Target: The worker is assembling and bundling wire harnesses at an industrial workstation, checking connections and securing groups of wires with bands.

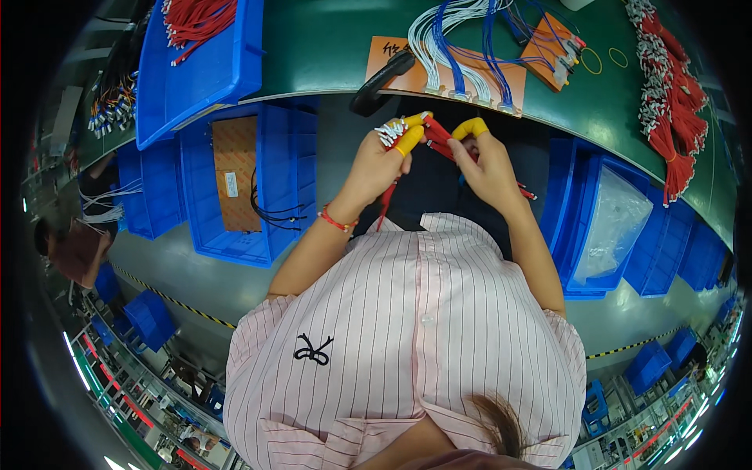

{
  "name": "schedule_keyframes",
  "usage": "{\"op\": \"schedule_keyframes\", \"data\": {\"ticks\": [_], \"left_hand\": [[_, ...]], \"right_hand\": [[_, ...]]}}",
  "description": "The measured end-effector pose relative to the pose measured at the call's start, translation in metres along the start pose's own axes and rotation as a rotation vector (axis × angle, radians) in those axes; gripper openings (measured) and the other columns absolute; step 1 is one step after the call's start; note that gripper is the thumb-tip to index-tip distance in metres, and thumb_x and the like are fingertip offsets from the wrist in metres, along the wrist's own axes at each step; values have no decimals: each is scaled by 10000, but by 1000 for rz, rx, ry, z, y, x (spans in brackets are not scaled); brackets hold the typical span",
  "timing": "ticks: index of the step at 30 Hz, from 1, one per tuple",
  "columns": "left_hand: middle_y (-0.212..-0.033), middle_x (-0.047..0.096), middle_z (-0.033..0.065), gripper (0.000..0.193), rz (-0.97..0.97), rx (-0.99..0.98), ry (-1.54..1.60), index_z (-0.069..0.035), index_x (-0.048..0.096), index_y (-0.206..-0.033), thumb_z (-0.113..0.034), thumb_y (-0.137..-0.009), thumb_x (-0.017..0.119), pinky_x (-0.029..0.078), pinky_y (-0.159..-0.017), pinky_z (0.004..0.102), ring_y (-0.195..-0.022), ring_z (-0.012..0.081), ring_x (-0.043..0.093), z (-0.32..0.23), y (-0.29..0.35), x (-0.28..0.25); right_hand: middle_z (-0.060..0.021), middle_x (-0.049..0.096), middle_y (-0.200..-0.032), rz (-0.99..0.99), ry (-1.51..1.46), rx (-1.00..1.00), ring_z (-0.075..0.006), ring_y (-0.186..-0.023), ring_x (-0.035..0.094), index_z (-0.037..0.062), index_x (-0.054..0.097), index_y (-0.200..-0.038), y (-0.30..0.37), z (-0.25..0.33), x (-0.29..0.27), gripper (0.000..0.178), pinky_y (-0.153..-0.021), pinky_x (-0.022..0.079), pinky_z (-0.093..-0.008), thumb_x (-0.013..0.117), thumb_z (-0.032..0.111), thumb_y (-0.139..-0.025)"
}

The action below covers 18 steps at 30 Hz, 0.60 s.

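My left hand [377,166] is closed around a bundle of red wires [437,133], with several white connector ends fanned out by the fingers. Below that palm, part of the bundle hangs down toward my lap. To its right, my right hand [487,168] pinches the red wires between thumb and bent index finger. Dark-tipped red ends stick out past the right wrist. Yellow covers sit on some fingertips of both hands. Both hands are in front of the green table's near edge; the exact contact at the right fingertips is partly hidden.
On the green table [321,47] lie an orange board [384,51] with white and blue wires, a second orange board [546,66] and red wire bundles [672,117]. A black curved handle [380,84] overhangs the edge. Blue bins [286,180] flank my legs; a blue tray [200,86] holds red wires.
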<state>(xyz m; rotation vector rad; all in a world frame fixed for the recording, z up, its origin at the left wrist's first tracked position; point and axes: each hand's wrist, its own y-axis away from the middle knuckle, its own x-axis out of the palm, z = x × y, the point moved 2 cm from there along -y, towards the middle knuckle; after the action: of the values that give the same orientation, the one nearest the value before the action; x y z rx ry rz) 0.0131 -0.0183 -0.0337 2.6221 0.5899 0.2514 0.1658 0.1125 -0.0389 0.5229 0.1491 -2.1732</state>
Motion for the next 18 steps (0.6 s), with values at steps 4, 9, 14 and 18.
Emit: {"op": "schedule_keyframes", "data": {"ticks": [4, 9, 14, 18], "left_hand": [[-598, 520, -31, 266, -59, 107, 154, -50, 634, -1177, -228, -993, 563, 288, -419, 188, -479, 12, 411, -18, -3, 27], [-684, 567, 23, 268, -13, 129, 371, -7, 641, -1084, -211, -1016, 481, 289, -427, 189, -474, 42, 397, -22, -6, 21], [-655, 525, 10, 253, -20, 176, 443, 4, 631, -971, -187, -1008, 471, 277, -429, 198, -468, 40, 371, -26, -8, 22], [-626, 482, -26, 228, -55, 132, 405, 13, 644, -923, -126, -986, 474, 257, -419, 198, -469, 22, 347, -34, -10, 25]], "right_hand": [[-159, 634, -802, -16, 101, -47, -285, -661, 628, -2, 560, -1032, 11, 19, -3, 204, -613, 485, -344, 637, 145, -913], [-89, 669, -862, 63, -108, 68, -122, -718, 597, 10, 565, -1208, 23, 11, -32, 327, -671, 475, -272, 638, 186, -942], [54, 518, -716, 8, -438, 316, -13, -620, 407, -2, 684, -1067, 41, -3, -73, 220, -557, 307, -184, 599, 172, -962], [38, 481, -660, -104, -764, 302, -7, -499, 297, -20, 664, -1067, 49, -16, -83, 212, -462, 206, -193, 638, 129, -918]]}}
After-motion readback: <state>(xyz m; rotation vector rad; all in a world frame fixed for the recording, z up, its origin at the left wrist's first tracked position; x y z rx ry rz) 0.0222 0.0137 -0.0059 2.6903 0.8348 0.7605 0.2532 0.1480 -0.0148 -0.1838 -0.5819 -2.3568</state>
